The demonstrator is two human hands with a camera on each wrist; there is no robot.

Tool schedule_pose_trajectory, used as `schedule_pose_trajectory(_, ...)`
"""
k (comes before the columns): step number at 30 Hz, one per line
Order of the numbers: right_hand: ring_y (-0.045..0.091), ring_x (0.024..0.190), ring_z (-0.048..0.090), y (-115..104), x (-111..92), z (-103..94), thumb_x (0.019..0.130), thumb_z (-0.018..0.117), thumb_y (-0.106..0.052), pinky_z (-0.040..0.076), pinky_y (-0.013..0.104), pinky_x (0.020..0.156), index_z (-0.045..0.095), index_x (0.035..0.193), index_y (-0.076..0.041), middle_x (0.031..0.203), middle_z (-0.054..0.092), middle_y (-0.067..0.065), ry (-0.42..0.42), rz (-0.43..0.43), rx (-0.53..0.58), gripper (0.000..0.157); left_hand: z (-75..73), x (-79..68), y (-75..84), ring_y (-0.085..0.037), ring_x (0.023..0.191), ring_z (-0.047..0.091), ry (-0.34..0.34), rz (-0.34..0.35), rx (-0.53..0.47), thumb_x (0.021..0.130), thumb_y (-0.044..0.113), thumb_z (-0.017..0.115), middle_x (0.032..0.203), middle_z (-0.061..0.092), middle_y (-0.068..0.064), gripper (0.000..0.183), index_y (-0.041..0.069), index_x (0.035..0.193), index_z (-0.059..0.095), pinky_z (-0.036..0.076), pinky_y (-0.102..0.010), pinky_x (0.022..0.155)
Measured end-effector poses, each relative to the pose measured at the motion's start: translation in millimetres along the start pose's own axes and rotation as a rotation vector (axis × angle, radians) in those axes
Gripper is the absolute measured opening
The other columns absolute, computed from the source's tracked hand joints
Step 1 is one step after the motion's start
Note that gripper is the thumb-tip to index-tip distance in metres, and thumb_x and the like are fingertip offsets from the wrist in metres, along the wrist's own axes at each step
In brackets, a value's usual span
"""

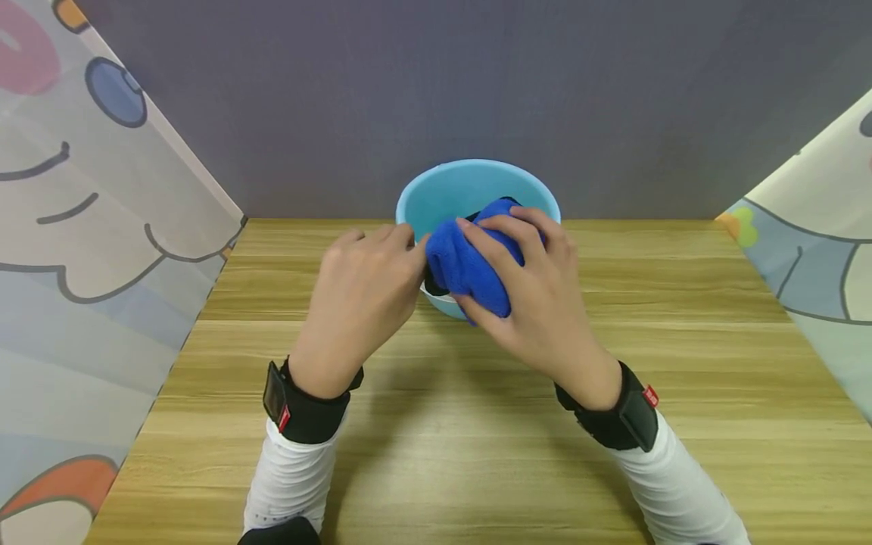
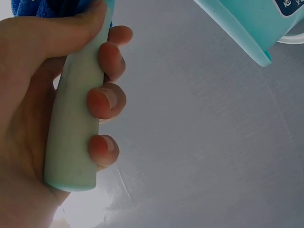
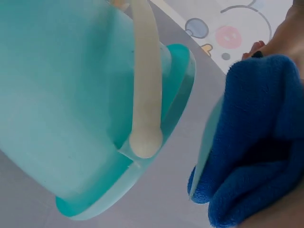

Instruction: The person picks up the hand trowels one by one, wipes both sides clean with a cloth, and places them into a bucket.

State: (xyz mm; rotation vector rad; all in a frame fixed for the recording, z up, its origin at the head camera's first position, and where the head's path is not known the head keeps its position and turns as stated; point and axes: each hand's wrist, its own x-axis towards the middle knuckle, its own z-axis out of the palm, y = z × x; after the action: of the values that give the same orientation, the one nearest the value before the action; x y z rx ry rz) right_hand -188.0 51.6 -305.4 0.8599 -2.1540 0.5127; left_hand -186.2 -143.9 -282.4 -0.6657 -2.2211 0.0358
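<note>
My left hand [image 1: 371,288] grips the pale mint handle [image 2: 71,133] of a pan, fingers wrapped round it and thumb along its top in the left wrist view. The pan shows as a black edge [image 1: 436,285] in the head view and a pale turquoise side [image 3: 212,128] in the right wrist view; the rest is hidden. A bunched blue towel [image 1: 470,265] covers it. My right hand [image 1: 538,280] holds the towel against the pan with bent, spread fingers. Both hands are in front of and above the near rim of a light blue bucket [image 1: 436,182].
The bucket stands at the back of the wooden table [image 1: 436,454], close to a grey wall panel [image 1: 477,83]. Its white carrying handle [image 3: 147,95] shows in the right wrist view. Cartoon-printed sheets [image 1: 102,227] border the table on both sides.
</note>
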Motion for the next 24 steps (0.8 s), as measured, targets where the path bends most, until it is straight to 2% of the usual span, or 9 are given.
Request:
schedule_pose_trajectory(5,0.041,0.124,0.045,-1.5,1.9,-3.1,0.074,0.078,-0.03,0.036,0.058,0.107,0.065,0.125,-0.008,0.119,0.066,0.019,0.015,-0.008,0.03,0.057,0.2,0.4,3.0,-0.018,0.044,0.04,-0.035,0.009,0.014,0.09,0.009,0.058,0.054,0.05,-0.004,0.027,0.011,0.063,0.055,0.029,-0.031,0.04)
schedule_pose_trajectory(9,0.042,0.13,0.042,-3.5,0.6,-1.0,0.074,0.077,-0.028,0.035,0.061,0.108,0.064,0.125,-0.008,0.121,0.065,0.018,0.015,0.015,0.026,0.056,-1.0,-0.3,3.9,-0.017,0.045,0.039,-0.058,0.024,0.022,0.085,0.003,0.059,0.054,0.048,-0.003,0.026,0.011,0.061,0.052,0.029,-0.03,0.041)
schedule_pose_trajectory(15,0.044,0.135,0.037,-1.1,-1.5,5.5,0.073,0.074,-0.027,0.036,0.068,0.104,0.065,0.123,-0.013,0.122,0.063,0.017,0.042,0.045,0.01,0.053,-1.5,-0.3,3.1,-0.017,0.044,0.037,-0.04,0.024,0.006,0.083,-0.001,0.057,0.053,0.044,-0.002,0.03,0.012,0.058,0.045,0.027,-0.029,0.041)
schedule_pose_trajectory(24,0.044,0.128,0.043,7.3,-1.8,8.4,0.073,0.074,-0.027,0.039,0.065,0.104,0.065,0.121,-0.012,0.119,0.063,0.02,0.071,0.057,0.028,0.052,0.6,0.6,3.7,-0.016,0.044,0.035,-0.022,0.029,-0.005,0.087,0.001,0.053,0.053,0.041,-0.002,0.034,0.012,0.057,0.042,0.025,-0.029,0.041)
